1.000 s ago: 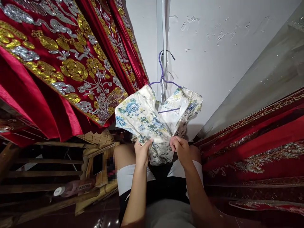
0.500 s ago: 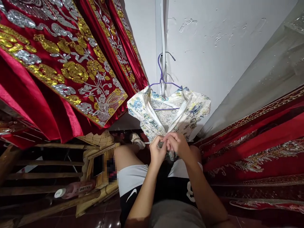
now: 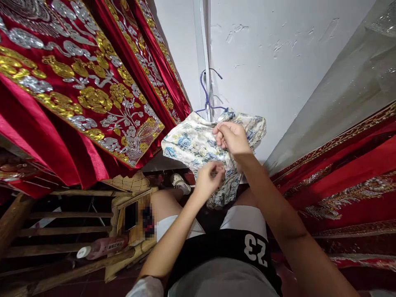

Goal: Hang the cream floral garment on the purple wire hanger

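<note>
A short-sleeved floral garment (image 3: 185, 142), cream with blue and yellow flowers, hangs on a purple wire hanger (image 3: 206, 93) in front of my knees. Over its upper front, just below the neckline, is my right hand (image 3: 231, 138); its thumb and fingers are pressed together, and whatever they pinch is too small or hidden to make out. Lower down, my left hand (image 3: 210, 178) is curled in front of the garment's waist. Motion smears its fingertips, so its grip is unclear. The garment's lower part bunches between my legs.
Red embroidered cloth (image 3: 95, 99) with gold and silver sequins hangs at left. More red beaded cloth (image 3: 349, 194) and a sheer pale cloth (image 3: 334, 95) hang at right. A wooden bench (image 3: 123, 251) at lower left bears a bottle (image 3: 103, 246) and a dark phone-like slab (image 3: 131, 215).
My right hand has risen away from my left, towards the neckline. My left hand has dropped slightly. The garment's open V-shaped front now looks covered by floral cloth.
</note>
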`<state>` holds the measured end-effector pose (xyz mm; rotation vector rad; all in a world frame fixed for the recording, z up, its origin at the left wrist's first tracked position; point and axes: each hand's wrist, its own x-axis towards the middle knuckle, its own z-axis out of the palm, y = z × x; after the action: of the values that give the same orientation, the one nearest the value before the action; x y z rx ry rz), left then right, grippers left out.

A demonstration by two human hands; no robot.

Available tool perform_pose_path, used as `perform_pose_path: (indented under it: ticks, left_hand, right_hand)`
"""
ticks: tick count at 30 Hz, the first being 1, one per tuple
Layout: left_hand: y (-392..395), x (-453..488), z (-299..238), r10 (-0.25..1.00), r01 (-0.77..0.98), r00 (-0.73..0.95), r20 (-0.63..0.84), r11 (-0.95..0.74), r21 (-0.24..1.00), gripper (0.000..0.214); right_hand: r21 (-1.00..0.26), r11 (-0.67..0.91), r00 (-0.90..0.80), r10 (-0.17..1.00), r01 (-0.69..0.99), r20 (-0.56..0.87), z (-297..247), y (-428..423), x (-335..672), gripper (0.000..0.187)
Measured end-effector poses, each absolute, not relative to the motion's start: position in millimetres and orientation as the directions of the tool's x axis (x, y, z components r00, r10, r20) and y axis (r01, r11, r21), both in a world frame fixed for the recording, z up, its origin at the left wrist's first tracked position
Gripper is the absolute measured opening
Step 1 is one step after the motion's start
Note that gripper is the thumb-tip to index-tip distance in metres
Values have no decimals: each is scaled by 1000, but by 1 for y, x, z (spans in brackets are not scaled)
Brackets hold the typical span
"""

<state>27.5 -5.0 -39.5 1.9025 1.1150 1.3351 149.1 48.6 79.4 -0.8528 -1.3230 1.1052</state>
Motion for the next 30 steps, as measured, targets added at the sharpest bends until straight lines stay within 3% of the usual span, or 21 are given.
perform_pose_path:
  ticks: [2, 4, 8, 10, 13, 15, 17, 19, 23, 27, 28, 30]
  left_hand:
    - [8, 15, -2, 772, 287, 35, 635, -616, 733, 33]
    - [23, 5, 31, 646, 380, -57, 761, -691, 615, 34]
    - [41, 0, 69, 565, 506, 111, 817, -740, 443, 18]
    - [44, 0, 78, 515, 542, 106, 851, -747, 385, 18]
    - [46, -16, 86, 413, 570, -63, 909, -732, 372, 17]
    - [52, -39, 86, 363, 517, -249, 898, -734, 440, 15]
    - [60, -68, 77, 404, 329, -471, 784, -744, 581, 14]
    - [68, -92, 57, 579, -68, -648, 494, -691, 720, 24]
    - [62, -103, -10, 811, -438, -568, 143, -445, 782, 28]
    - [33, -64, -78, 887, -681, -430, -169, -195, 706, 33]
    - [26, -51, -90, 875, -785, -380, -300, -133, 606, 31]
    - [14, -30, -107, 867, -834, -316, -385, -60, 548, 27]
  right_hand:
    - [-944, 313, -102, 941, -108, 324, 75, 40, 149, 25]
    - [-936, 341, -129, 928, -91, 350, 74, 35, 150, 26]
    - [-901, 431, -136, 891, -51, 434, 66, 41, 146, 27]
    - [-898, 440, -104, 893, -9, 438, 51, 49, 142, 27]
    - [-928, 361, -89, 931, 95, 353, 16, 56, 141, 28]
    - [-951, 283, -73, 959, 123, 275, -7, 53, 145, 29]
    - [-966, 243, -26, 970, 91, 241, -22, 45, 151, 30]
    - [-971, 235, 21, 972, 32, 236, -30, 32, 154, 29]
    - [-972, 215, 0, 976, -98, 216, -39, 0, 145, 24]
    - [-968, 166, -1, 986, -188, 170, -59, -27, 135, 27]
    - [-971, 141, 5, 990, -194, 142, -65, -32, 137, 29]
    - [-982, 77, 11, 997, -173, 76, -74, -40, 146, 30]
